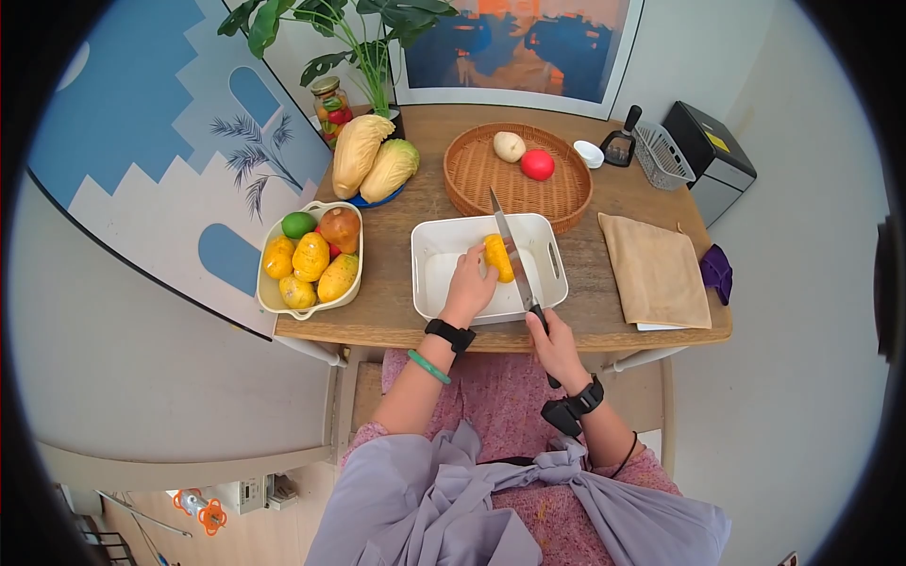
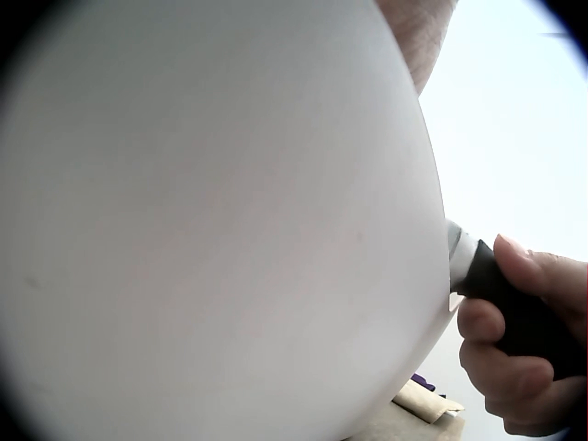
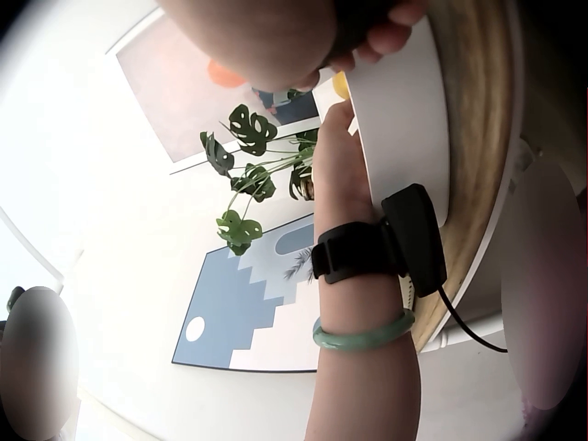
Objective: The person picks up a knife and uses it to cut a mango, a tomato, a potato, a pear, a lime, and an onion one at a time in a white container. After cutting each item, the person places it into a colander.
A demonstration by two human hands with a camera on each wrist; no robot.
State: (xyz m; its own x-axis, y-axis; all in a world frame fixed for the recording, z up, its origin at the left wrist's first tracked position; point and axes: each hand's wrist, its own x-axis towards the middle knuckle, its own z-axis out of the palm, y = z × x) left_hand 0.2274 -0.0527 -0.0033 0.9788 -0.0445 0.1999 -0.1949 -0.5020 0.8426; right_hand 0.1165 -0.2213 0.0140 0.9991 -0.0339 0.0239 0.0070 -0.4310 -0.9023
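Observation:
A white rectangular tray [image 1: 439,300] stands at the table's front edge, with a bright yellow fruit [image 1: 497,259] inside it. My left hand [image 1: 469,285] holds this fruit from its left side with thumb and fingers. My right hand [image 1: 557,351] grips the black handle of a kitchen knife [image 1: 512,247]. The long blade points away from me and lies along the fruit's right side in the head view. The tray's wall fills most of the left wrist view, hiding the fruit and nearly all of the blade; the right hand's fingers [image 2: 514,367] show curled round the handle.
At left sits a cream basket [image 1: 267,299] of yellow fruits and a green one. Behind it are cabbages [image 1: 360,156] and a potted plant [image 1: 376,66]. A wicker tray [image 1: 462,189] holds two round items. A folded tan cloth [image 1: 651,269] lies at right, near a grey basket [image 1: 661,156].

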